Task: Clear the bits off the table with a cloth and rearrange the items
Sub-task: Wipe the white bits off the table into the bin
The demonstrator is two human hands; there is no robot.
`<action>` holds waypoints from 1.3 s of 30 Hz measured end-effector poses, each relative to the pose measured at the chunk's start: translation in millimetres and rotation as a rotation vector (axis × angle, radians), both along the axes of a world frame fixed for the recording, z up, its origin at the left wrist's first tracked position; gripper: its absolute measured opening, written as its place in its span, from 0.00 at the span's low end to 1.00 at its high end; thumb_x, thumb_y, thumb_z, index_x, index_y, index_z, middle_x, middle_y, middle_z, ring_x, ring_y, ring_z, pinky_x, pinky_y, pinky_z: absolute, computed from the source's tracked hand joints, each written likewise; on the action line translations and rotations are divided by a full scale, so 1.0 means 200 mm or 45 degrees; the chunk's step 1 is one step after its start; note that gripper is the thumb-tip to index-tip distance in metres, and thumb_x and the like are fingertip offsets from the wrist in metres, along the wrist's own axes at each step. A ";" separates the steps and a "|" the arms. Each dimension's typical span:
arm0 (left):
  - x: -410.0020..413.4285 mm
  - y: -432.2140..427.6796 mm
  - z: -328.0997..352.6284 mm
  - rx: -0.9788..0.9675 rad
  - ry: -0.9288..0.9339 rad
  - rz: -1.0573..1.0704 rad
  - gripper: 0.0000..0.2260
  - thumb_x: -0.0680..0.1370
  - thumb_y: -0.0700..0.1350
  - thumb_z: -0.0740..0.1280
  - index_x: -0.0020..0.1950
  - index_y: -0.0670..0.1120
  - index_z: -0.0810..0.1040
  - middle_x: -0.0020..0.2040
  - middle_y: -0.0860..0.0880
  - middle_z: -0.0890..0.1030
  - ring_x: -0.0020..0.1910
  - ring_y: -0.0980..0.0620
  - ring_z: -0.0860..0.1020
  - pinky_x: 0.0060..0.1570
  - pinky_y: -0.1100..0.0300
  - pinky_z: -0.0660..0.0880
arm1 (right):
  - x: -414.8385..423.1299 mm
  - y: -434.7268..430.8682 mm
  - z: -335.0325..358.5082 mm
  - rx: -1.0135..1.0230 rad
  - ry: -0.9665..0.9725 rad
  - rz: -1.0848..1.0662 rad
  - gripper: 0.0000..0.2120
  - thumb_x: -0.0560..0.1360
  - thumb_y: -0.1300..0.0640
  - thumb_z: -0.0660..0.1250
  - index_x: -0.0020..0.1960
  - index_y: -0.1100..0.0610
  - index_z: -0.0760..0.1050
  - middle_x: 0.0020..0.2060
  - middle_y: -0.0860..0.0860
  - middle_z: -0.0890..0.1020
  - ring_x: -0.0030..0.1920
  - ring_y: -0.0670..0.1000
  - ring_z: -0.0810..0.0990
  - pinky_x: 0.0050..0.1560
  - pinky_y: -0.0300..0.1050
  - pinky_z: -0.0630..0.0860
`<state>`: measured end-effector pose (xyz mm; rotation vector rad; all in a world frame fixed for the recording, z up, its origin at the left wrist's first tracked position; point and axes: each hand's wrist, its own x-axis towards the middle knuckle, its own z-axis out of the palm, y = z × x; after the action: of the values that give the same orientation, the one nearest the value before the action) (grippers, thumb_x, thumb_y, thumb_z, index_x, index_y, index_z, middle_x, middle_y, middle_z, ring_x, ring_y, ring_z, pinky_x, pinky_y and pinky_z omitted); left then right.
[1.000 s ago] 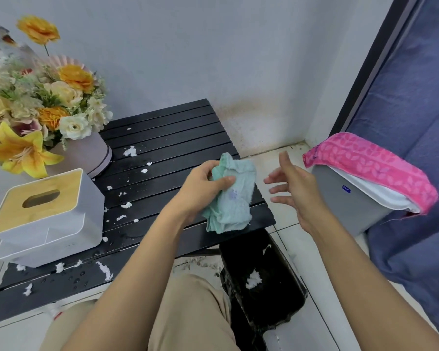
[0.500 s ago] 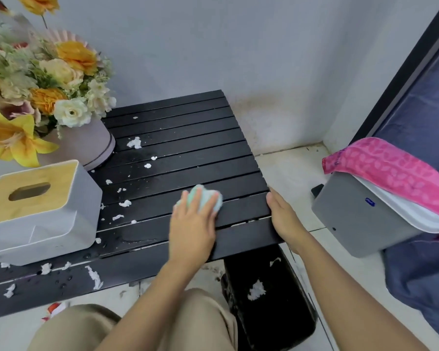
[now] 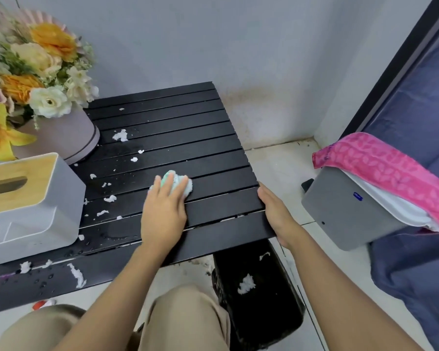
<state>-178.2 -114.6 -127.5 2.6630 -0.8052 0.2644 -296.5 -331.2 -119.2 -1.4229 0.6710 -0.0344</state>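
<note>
A black slatted table (image 3: 178, 127) carries scattered white paper bits (image 3: 121, 136) on its left and middle slats, plus water drops near the front. My left hand (image 3: 164, 211) presses a bunched pale green cloth (image 3: 181, 182) flat on the table's middle; only the cloth's far end shows beyond my fingers. My right hand (image 3: 276, 214) grips the table's right front edge. A white tissue box with a wooden top (image 3: 28, 198) stands at the left. Behind it sits a flower arrangement in a mauve round box (image 3: 61, 133).
A black bin (image 3: 259, 295) with white scraps in it stands on the floor under the table's right front corner. A grey box draped with a pink towel (image 3: 380, 171) sits at the right against dark blue fabric. My knees are below the table's front edge.
My left hand brought the cloth down from the air onto the table and slid it slightly forward. My right hand dropped from mid-air to grip the table's right edge.
</note>
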 end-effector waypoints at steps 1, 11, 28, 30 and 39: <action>-0.04 0.07 0.01 -0.004 0.015 0.112 0.16 0.80 0.44 0.55 0.67 0.49 0.73 0.70 0.43 0.71 0.67 0.34 0.67 0.63 0.43 0.69 | 0.00 0.00 -0.01 -0.012 -0.004 -0.011 0.19 0.84 0.49 0.50 0.71 0.43 0.69 0.64 0.41 0.76 0.63 0.42 0.75 0.60 0.41 0.74; -0.14 -0.43 0.04 0.078 0.056 -0.522 0.21 0.78 0.42 0.56 0.70 0.51 0.71 0.71 0.46 0.71 0.70 0.37 0.67 0.66 0.43 0.67 | 0.01 -0.02 -0.03 -0.058 0.007 -0.041 0.20 0.81 0.44 0.55 0.71 0.44 0.70 0.66 0.43 0.76 0.66 0.45 0.73 0.70 0.51 0.68; 0.18 -0.51 0.04 0.049 -0.010 -0.147 0.18 0.77 0.43 0.63 0.66 0.55 0.74 0.69 0.46 0.70 0.65 0.41 0.69 0.62 0.46 0.67 | 0.21 -0.10 0.05 -0.211 0.192 0.010 0.18 0.80 0.55 0.51 0.55 0.49 0.80 0.52 0.47 0.83 0.52 0.47 0.80 0.47 0.41 0.74; 0.33 -0.42 0.05 0.060 0.031 0.149 0.17 0.78 0.46 0.62 0.66 0.58 0.73 0.69 0.47 0.69 0.62 0.42 0.68 0.57 0.48 0.64 | 0.27 -0.10 0.06 -0.310 0.131 0.011 0.19 0.81 0.56 0.50 0.61 0.47 0.78 0.56 0.43 0.80 0.56 0.44 0.77 0.50 0.38 0.71; 0.05 -0.42 0.00 -0.033 -0.114 0.007 0.23 0.70 0.41 0.63 0.63 0.59 0.75 0.63 0.53 0.75 0.59 0.43 0.70 0.50 0.50 0.64 | 0.65 -0.16 0.07 -0.496 -0.011 -0.148 0.22 0.81 0.60 0.52 0.75 0.50 0.64 0.70 0.45 0.70 0.68 0.47 0.70 0.66 0.37 0.64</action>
<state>-168.1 -197.7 -127.3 2.6458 -0.8159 0.3948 -167.3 -362.3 -105.1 -1.7532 0.7672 -0.2749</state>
